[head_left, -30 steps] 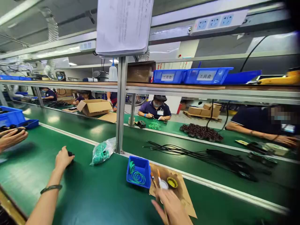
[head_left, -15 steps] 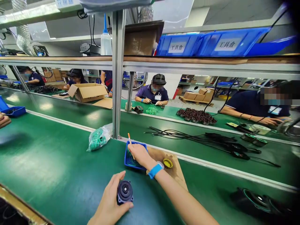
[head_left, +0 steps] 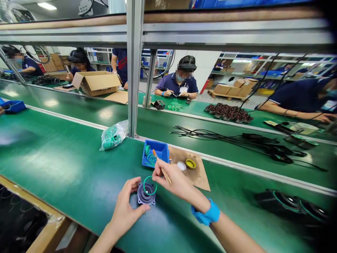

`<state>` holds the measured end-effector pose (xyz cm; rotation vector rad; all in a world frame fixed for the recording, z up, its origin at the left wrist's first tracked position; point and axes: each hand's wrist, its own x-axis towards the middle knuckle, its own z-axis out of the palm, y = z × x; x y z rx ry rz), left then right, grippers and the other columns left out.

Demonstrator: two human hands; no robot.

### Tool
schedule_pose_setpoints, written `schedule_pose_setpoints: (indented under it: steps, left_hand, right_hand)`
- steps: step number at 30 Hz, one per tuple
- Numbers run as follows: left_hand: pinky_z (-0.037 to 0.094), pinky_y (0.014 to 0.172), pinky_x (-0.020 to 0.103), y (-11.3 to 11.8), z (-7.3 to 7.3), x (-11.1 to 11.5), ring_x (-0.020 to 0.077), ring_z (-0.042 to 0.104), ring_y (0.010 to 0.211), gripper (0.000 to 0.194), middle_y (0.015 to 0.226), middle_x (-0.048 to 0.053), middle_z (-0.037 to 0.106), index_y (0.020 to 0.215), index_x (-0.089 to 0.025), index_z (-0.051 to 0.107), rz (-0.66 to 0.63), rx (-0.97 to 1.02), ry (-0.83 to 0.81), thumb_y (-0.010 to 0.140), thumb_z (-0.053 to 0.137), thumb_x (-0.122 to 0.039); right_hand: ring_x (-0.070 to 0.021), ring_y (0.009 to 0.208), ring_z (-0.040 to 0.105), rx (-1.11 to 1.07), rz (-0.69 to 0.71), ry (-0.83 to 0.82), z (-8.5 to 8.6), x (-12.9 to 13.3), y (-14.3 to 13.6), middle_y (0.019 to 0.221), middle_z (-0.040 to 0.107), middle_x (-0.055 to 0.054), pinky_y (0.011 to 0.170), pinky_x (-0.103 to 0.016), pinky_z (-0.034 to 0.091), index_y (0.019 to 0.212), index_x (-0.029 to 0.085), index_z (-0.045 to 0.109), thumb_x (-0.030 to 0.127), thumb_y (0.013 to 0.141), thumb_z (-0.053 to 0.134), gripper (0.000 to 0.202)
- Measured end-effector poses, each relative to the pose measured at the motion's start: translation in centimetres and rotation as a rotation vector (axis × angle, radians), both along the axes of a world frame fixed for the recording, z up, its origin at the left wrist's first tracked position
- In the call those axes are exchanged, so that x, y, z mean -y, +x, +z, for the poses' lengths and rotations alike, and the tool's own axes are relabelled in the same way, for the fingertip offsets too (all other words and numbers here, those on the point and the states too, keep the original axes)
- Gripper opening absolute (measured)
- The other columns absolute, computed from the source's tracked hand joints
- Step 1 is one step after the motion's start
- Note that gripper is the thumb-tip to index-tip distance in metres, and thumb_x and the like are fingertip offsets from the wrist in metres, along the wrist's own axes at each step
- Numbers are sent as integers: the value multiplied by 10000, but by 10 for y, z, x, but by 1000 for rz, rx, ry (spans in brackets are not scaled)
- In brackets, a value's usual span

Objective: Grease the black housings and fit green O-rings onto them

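Observation:
My left hand (head_left: pixel 125 205) curves round the left side of a round dark end cap (head_left: pixel 142 199) with corner lugs, its thumb and fingertips against the rim. Concentric ridges and a bright centre show on the cap. In my right hand (head_left: pixel 168 175) a green rubber ring (head_left: pixel 144 183) is pinched between the fingertips, hanging over the cap's face. The same hand also holds a thin wooden stick (head_left: pixel 166 175) with an orange end. Behind it, a blue bin (head_left: pixel 162 153) contains more green rings (head_left: pixel 151 160).
A stained cardboard sheet (head_left: pixel 202 174) carries a yellow-rimmed lid (head_left: pixel 191 163) and a white disc (head_left: pixel 181 166). A clear bag of green rings (head_left: pixel 112 137) lies near the metal post (head_left: pixel 133 70). Dark parts with green rings (head_left: pixel 286 203) sit at right. Co-workers sit across the line.
My right hand has come out of the blue bin toward me with a green ring, and now holds it over the end cap. My left hand stays round the cap. The view has tilted down.

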<state>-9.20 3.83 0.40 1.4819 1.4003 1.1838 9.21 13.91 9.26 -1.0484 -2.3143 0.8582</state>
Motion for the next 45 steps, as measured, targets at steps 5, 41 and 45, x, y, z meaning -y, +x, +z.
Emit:
schedule_pose_setpoints:
  steps: [5, 41, 45]
  left_hand:
    - [519, 983, 424, -5, 1, 2, 266, 625, 1123, 664, 1248, 96, 625, 1287, -248, 500, -28, -158, 98, 705, 819, -276]
    - [525, 954, 480, 9, -5, 12, 304, 623, 1160, 849, 1257, 150, 632, 1351, -199, 391, 132, -351, 139, 650, 864, -268]
    - [530, 913, 418, 16, -4, 6, 263, 650, 1053, 652, 1126, 74, 665, 1175, -209, 502, 136, -286, 38, 636, 864, -262]
  right_hand:
    - [-159, 768, 648, -99, 10, -44, -17, 15, -4, 846, 686, 4, 676, -255, 452, 806, 221, 423, 141, 858, 639, 236]
    - [-134, 548, 556, -690, -212, -56, -35, 64, 30, 576, 588, 15, 533, -257, 472, 1095, 217, 601, 483, 1017, 375, 358]
    - [-83, 462, 454, -714, -342, -220, -25, 66, 34, 549, 523, 30, 423, -192, 353, 1048, 203, 667, 585, 960, 442, 451]
